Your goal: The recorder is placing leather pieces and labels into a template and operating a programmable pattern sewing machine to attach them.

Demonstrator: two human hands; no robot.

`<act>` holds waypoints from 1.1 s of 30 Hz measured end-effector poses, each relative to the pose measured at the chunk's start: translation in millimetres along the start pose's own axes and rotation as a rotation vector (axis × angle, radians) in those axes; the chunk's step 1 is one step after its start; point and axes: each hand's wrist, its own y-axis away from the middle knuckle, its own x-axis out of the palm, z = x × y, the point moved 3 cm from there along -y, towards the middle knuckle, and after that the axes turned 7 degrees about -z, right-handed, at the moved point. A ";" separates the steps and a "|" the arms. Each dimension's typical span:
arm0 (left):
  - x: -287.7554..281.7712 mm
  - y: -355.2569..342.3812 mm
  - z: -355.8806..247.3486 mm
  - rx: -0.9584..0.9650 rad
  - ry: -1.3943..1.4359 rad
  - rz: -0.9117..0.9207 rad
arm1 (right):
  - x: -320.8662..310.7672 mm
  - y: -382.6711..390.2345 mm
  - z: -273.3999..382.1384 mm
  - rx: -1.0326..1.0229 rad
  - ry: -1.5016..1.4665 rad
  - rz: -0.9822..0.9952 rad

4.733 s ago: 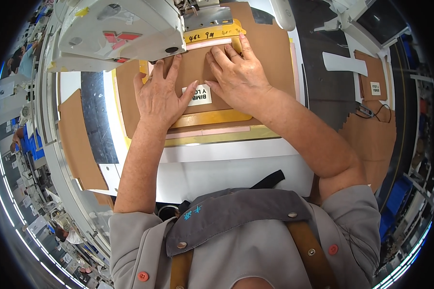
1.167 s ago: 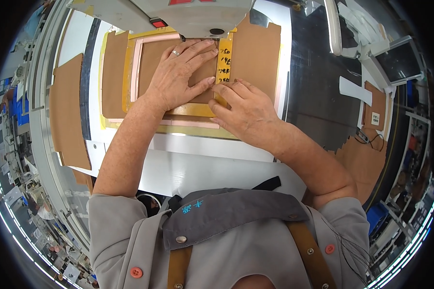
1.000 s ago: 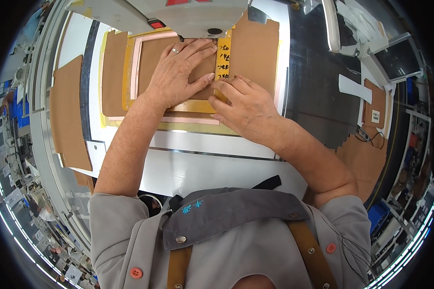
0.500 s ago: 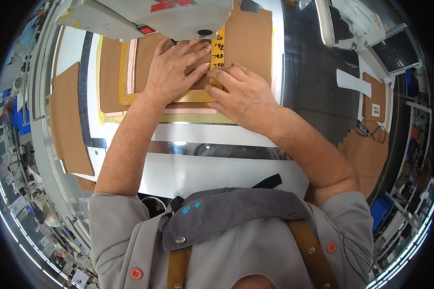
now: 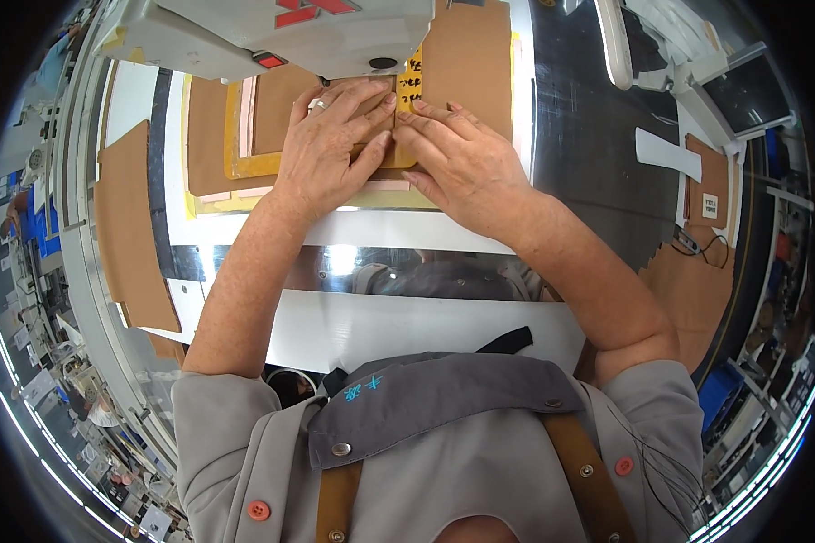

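A yellow frame point(image 5: 255, 166) lies on a brown sheet point(image 5: 206, 136), partly under the white machine head point(image 5: 244, 32). My left hand point(image 5: 321, 149), a ring on one finger, rests palm down inside the frame with fingers stretched out, their tips close to its right side. My right hand point(image 5: 466, 158) lies at the frame's near right corner, fingertips on the yellow edge with dark handwritten marks. Both hands' fingers lie flat, and neither grasps anything visible. The hands nearly touch. Part of the frame is hidden beneath them.
A reflective metal strip point(image 5: 335, 270) crosses the white table in front of me. Brown sheets lie at the left point(image 5: 136, 226) and right point(image 5: 688, 299). At the far right stand a screen point(image 5: 747, 90) and a white flat piece point(image 5: 668, 154).
The yellow frame and the sheets under it have slid away from me, farther beneath the machine head. My right hand has moved slightly farther away, and my left fingers have spread a little differently.
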 end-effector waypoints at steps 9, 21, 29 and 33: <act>3.8 12.2 4.9 0.003 0.263 -0.069 | 5.1 -1.3 -13.1 0.021 -0.051 -0.001; 7.7 -1.1 13.7 -0.016 0.231 -0.047 | 11.1 -8.5 -28.7 0.046 -0.031 -0.040; 10.9 -4.8 15.9 -0.047 0.094 -0.041 | 11.0 -15.1 -38.6 0.030 0.039 -0.071; 12.6 -6.9 17.2 -0.088 0.222 -0.095 | 13.4 -17.6 -43.7 0.033 0.075 -0.062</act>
